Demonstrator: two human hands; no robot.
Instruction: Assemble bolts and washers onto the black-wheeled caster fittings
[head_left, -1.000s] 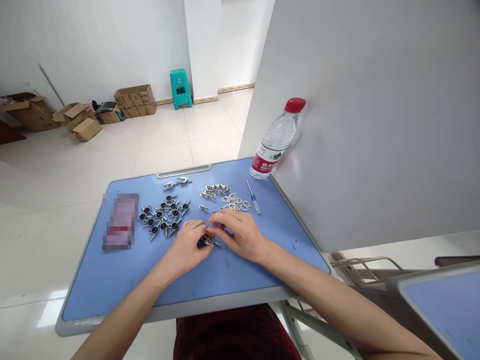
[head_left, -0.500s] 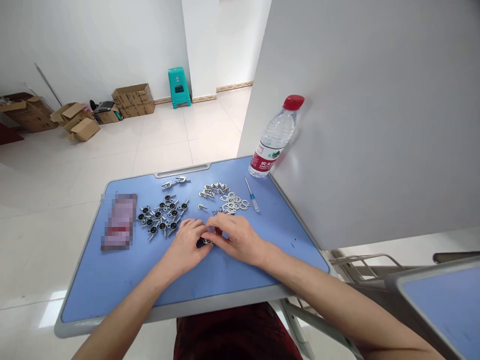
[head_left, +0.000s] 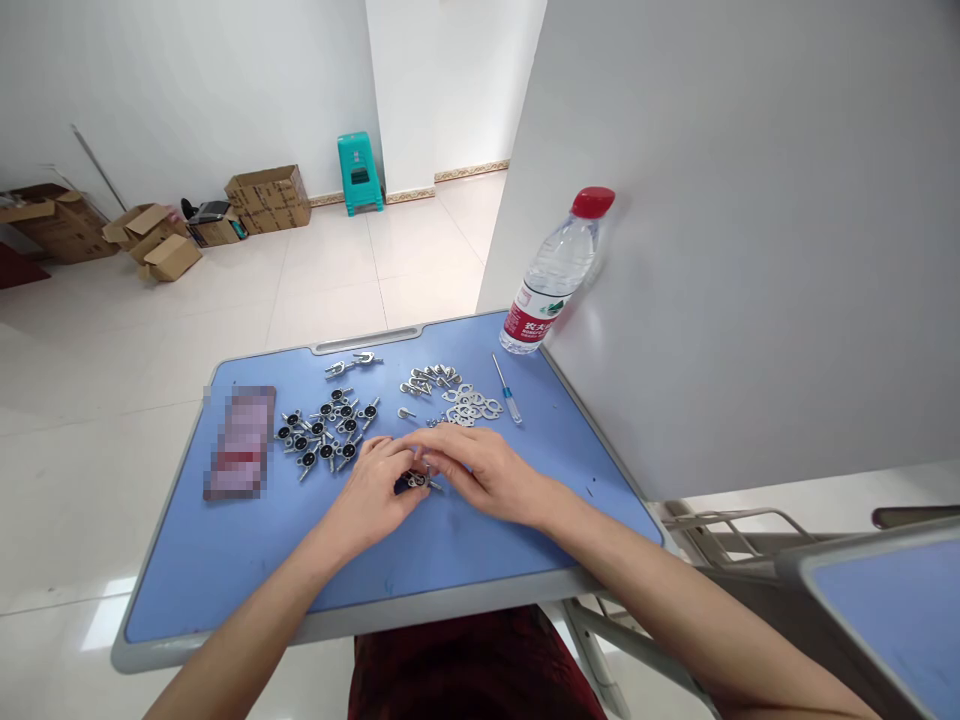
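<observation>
My left hand (head_left: 379,485) is closed around a small metal fitting (head_left: 418,481), steadying it low over the desk. Much of the fitting is hidden under the fingers. From the other side, my right hand (head_left: 484,472) has its thumb and fingers drawn together at the fitting's top; whatever they pinch is too small to name. Several similar metal fittings with black round centres (head_left: 318,430) lie left of my hands. Beyond the hands are small metal pieces with rounded ends (head_left: 429,378), flat silver oval plates (head_left: 469,406) and a single loose piece (head_left: 406,413).
A blue-handled screwdriver (head_left: 511,403) lies right of the plates. A water bottle with a red cap (head_left: 547,285) stands at the desk's back right, beside a grey panel (head_left: 735,250). Two forked metal parts (head_left: 352,364) lie at the back; a blurred pinkish object (head_left: 241,445) is at left.
My right thumb and fingers have shifted slightly up on the fitting, so more of it shows. My left hand keeps its hold. The view has moved a little.
</observation>
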